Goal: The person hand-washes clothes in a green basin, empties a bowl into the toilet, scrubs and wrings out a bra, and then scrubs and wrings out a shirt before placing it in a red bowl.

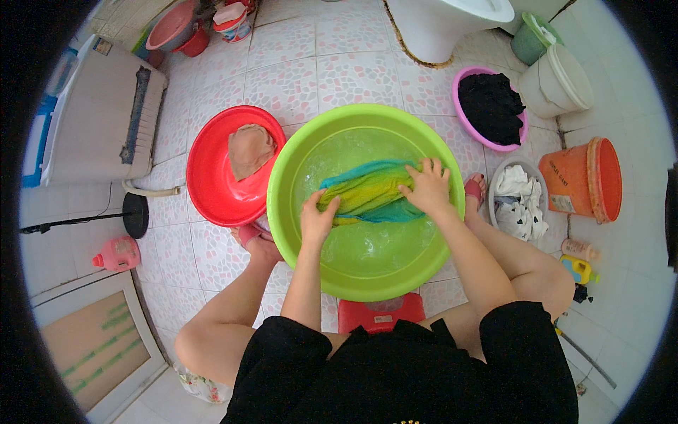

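A wet towel-like cloth (374, 191), yellow-green and blue, lies bunched lengthwise in a large green basin (364, 284) of water. My left hand (319, 218) grips its left end, thumb on the near side and fingers curled around the far side. At the other end, my right hand (429, 189) holds the cloth with its fingers spread and bent and the thumb pointing inward over the fabric. Small bubbles show in the water around the cloth. What lies beneath the cloth is hidden.
Touching the green basin on the left is a red basin (208, 159) with a folded tan cloth (251, 150). To the right are a pink basin (462, 121) of black clothes, a grey basin (496, 218) of white clothes and an orange bucket (575, 180). A red stool (381, 314) stands in front.
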The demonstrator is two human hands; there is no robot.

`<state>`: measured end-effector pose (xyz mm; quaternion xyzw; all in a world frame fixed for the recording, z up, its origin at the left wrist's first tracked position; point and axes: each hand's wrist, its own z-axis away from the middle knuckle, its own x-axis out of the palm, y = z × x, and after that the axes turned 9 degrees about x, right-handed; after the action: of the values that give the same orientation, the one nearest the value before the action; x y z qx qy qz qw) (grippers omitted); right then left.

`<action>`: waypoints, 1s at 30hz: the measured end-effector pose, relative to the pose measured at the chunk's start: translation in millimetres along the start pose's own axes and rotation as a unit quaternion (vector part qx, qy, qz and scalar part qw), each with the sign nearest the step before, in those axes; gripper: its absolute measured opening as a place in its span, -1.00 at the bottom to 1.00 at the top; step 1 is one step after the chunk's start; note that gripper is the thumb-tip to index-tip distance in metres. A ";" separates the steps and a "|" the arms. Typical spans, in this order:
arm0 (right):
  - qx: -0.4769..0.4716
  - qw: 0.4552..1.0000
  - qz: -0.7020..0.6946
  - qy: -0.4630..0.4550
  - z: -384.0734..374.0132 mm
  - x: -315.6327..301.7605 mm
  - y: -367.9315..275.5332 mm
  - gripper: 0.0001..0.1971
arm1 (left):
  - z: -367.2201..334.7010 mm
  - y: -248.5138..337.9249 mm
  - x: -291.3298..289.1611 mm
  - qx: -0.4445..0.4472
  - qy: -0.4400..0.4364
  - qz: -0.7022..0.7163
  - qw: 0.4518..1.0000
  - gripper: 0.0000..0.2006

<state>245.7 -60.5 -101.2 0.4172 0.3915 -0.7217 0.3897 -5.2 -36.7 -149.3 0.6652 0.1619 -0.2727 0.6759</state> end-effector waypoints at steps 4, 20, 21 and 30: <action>-0.040 0.987 0.111 0.106 -12.2 46.2 2.5 -0.38 | 4.6 36.2 8.9 -0.128 -0.070 -0.111 0.983 -0.44; -0.022 0.957 0.172 -0.234 -28.9 130.8 -21.3 -0.31 | 3.1 -29.4 83.4 0.042 -0.232 -0.464 0.854 -0.23; -0.023 0.956 0.172 -0.234 -33.4 141.7 -16.2 -0.31 | 1.3 -34.0 90.1 0.042 -0.233 -0.464 0.854 -0.23; 0.065 0.940 -0.072 -0.327 -35.7 161.2 12.3 -0.66 | -28.6 -43.8 83.6 -0.054 -0.434 -0.263 0.860 -0.43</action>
<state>211.1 -71.5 -262.8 0.1531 0.2234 -0.8685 0.4153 40.2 -19.8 -235.2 0.3751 0.0351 -0.6921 0.6157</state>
